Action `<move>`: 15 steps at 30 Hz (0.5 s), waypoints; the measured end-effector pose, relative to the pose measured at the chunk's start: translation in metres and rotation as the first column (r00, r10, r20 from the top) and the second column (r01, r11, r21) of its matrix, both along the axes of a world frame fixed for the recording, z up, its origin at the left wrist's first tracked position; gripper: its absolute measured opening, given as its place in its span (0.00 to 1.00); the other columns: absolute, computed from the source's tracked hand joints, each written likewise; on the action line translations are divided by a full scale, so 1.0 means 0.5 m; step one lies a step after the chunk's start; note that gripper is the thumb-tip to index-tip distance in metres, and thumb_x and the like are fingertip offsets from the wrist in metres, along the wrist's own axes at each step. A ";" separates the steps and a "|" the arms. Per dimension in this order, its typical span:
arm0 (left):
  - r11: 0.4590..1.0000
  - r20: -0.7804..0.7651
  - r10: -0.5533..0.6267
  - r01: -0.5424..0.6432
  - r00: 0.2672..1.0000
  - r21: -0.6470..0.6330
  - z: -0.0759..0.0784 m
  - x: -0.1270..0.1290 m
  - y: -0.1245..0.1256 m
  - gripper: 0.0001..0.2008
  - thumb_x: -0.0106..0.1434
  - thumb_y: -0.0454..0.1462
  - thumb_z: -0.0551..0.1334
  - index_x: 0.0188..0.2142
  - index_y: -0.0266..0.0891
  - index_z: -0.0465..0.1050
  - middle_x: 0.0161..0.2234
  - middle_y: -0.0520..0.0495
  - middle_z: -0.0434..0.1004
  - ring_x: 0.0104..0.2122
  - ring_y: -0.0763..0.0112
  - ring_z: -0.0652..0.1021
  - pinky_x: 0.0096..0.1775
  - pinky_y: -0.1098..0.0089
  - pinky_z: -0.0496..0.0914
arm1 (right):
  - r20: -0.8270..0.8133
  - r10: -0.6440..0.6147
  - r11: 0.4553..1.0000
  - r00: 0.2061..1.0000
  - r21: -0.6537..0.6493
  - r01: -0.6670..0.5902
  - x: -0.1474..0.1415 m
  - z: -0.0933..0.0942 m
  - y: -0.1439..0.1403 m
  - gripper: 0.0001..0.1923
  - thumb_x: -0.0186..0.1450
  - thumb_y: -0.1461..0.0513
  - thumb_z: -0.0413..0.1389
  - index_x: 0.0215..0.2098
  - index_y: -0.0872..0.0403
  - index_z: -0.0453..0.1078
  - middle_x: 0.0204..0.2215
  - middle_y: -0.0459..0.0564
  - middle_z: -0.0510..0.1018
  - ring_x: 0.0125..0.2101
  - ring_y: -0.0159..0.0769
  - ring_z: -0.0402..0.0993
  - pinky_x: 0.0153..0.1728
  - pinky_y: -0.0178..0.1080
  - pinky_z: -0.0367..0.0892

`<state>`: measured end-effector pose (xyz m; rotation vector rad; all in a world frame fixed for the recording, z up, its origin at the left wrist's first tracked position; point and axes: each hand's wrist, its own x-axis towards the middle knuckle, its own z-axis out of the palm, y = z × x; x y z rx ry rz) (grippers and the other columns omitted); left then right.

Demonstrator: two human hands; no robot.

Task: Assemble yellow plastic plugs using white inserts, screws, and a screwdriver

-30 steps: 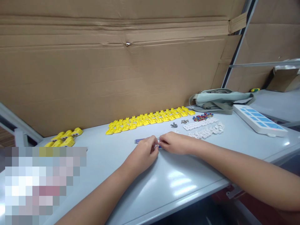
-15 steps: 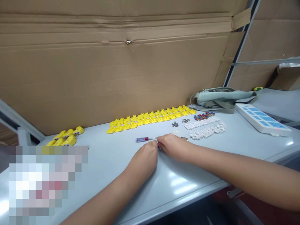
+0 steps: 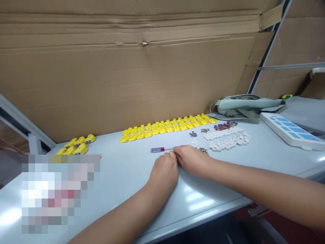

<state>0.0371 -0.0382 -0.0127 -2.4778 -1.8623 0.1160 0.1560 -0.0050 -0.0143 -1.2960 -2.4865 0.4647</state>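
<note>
My left hand (image 3: 165,172) and my right hand (image 3: 191,159) meet above the table, fingers curled in and knuckles together. Whatever they grip is hidden behind the fingers. Just beyond them lies a screwdriver (image 3: 157,149) with a clear purple and red handle, its shaft running left to right until my right hand covers its tip. A small pile of metal parts (image 3: 202,151) shows partly behind my right hand. Further back are small screws (image 3: 193,134), another little heap of metal pieces (image 3: 205,130), and tiny white parts (image 3: 195,142).
Rows of yellow plastic shells (image 3: 162,128) line the cardboard wall (image 3: 122,78). White plastic parts (image 3: 230,141) and red-blue wired pieces (image 3: 225,126) lie right. Beyond are a grey-green bag (image 3: 238,105) and white-blue case (image 3: 291,130). Yellow assembled pieces (image 3: 80,148) sit left, beside a pixelated patch.
The view has shifted slightly, so the table's contents appear further right. My hands stay together; the bit of blue and red seen between them earlier is now covered.
</note>
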 end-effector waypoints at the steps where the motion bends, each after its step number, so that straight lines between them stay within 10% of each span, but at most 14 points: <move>1: 1.000 0.011 0.003 -0.003 1.000 -0.002 0.001 0.000 0.000 0.17 0.58 0.24 0.43 0.40 0.29 0.65 0.34 0.36 0.72 0.34 0.57 0.75 0.35 0.62 0.68 | -0.008 0.003 1.000 1.000 -0.005 -0.003 0.000 -0.001 0.000 0.08 0.59 0.69 0.44 0.28 0.57 0.64 0.27 0.52 0.73 0.25 0.31 0.64 0.25 0.32 0.52; 15: 1.000 -0.005 -0.004 0.003 1.000 -0.011 -0.004 -0.003 0.012 0.15 0.59 0.25 0.43 0.39 0.30 0.66 0.32 0.36 0.72 0.34 0.57 0.76 0.34 0.64 0.68 | -0.081 0.021 0.995 0.996 -0.095 -0.029 0.007 0.013 0.021 0.09 0.59 0.68 0.45 0.21 0.56 0.59 0.21 0.45 0.66 0.23 0.28 0.58 0.25 0.31 0.51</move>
